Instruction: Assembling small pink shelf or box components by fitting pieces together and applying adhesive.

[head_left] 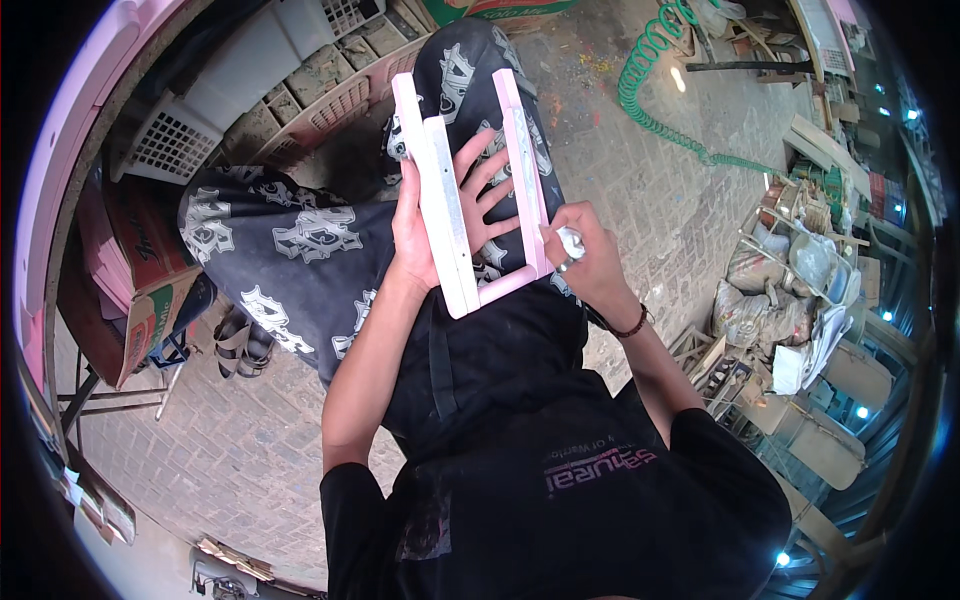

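A pink U-shaped frame [505, 287] lies over my lap, its two long bars pointing away from me and a crossbar at the near end. A pale strip runs along the top of each bar. My left hand [480, 190] is open beneath the frame, fingers spread between the bars, with the left bar across its palm and the thumb along that bar's outer side. Beside the right bar's near end, my right hand [588, 250] is closed around a small crumpled whitish wad [571, 243], its material unclear. The fingertips of that hand touch the bar.
Grey and pink plastic crates [170, 140] stand at the far left, above a cardboard box [150, 270] holding pink pieces. A green coiled hose [640, 110] hangs at the far right. Sacks [755, 310] and scrap wood [820, 440] are piled on the right; sandals [240, 340] lie on the brick floor.
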Tool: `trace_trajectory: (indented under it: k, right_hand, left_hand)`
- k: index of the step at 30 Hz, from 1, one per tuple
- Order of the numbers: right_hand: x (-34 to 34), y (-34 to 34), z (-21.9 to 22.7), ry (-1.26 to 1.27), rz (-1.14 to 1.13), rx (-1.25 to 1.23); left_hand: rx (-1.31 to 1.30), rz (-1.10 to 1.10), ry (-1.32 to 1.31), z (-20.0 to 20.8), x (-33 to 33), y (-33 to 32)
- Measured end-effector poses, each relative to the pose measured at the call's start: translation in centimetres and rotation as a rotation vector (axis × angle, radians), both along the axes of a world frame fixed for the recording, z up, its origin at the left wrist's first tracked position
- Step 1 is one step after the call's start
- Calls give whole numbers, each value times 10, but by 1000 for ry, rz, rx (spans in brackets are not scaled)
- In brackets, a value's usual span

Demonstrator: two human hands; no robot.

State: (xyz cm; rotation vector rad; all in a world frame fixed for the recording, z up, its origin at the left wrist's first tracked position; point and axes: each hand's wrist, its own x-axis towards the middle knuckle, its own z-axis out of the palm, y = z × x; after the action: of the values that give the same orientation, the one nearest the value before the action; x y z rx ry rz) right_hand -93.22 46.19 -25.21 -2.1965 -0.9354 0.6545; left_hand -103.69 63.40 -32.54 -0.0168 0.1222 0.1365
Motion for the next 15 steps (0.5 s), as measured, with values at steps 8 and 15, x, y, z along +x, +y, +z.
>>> trace_trajectory:
  k: [8, 15]
  right_hand:
    - [13, 42, 21, 79, -130, 179]
    - [7, 125, 13, 80, 5, 290]
  left_hand:
    - [12, -2, 4, 2, 1, 0]
    - [18, 11, 5, 4, -3, 0]
